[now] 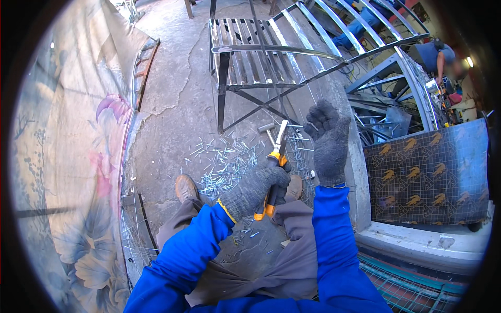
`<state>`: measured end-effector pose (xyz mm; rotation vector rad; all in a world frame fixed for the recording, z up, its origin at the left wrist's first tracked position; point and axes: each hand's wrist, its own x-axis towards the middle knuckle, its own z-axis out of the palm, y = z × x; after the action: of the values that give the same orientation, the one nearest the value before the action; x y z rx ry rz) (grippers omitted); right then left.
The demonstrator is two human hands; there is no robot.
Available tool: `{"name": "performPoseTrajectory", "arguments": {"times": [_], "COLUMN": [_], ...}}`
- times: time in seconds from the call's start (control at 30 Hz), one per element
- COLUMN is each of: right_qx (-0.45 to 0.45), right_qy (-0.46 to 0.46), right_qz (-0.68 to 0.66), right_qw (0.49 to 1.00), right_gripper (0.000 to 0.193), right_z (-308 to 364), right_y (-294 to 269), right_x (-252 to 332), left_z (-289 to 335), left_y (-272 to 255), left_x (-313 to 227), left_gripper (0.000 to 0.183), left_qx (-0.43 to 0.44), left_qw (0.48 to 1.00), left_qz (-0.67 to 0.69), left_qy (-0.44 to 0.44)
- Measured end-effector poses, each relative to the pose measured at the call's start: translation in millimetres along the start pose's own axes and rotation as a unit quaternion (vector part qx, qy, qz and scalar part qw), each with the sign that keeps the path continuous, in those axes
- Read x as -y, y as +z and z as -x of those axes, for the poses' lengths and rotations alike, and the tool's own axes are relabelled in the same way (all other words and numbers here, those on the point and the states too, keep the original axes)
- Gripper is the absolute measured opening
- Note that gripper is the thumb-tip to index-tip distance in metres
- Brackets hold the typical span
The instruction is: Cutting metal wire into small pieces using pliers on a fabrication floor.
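Observation:
My left hand [253, 190], in a grey knit glove, is closed round the handles of a pair of pliers [280, 143] with orange and black grips. The pliers' metal jaws point up and away from me. Raised at the right, my gloved right hand [331, 146] has its fingers loosely bent and apart, and I see nothing in it. Below the hands, a heap of short cut metal wire pieces [224, 166] lies scattered on the concrete floor between my shoes. A hammer [267, 130] lies just beyond the pliers' tips. Thin long wires [301, 148] lie beneath the right hand.
A metal slatted bench frame [245, 86] stands ahead. A flower-patterned curtain [78, 156] hangs at left. To the right are a dark printed panel [417, 177], steel frames [412, 88] and wire mesh [412, 284]. Another person [436, 57] bends over work at far right.

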<state>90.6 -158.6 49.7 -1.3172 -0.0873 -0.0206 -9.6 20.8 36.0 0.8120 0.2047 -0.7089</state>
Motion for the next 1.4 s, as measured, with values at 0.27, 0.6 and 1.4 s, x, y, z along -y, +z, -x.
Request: {"name": "performPoseTrajectory", "arguments": {"times": [0.27, 0.6, 1.4], "right_qx": [-0.021, 0.159, 0.126], "right_qy": [-0.029, 0.1, 0.075], "right_qz": [0.162, 0.207, 0.335], "right_qw": [0.986, 0.96, 0.931], "right_gripper": [0.032, 0.034, 0.029], "right_z": [5.0, 10.4, 20.2], "right_y": [-8.1, -7.4, 5.8], "right_x": [8.3, 13.2, 28.1], "left_z": [-7.8, -4.0, 12.3], "left_y": [-6.7, -24.3, -4.3], "left_x": [0.3, 3.1, -12.9], "left_gripper": [0.03, 0.026, 0.028], "left_qx": [-0.047, 0.069, -0.029], "left_qw": [0.998, 0.993, 0.994], "left_qz": [-0.027, -0.036, -0.098], "left_qy": [0.041, 0.085, 0.043]}}
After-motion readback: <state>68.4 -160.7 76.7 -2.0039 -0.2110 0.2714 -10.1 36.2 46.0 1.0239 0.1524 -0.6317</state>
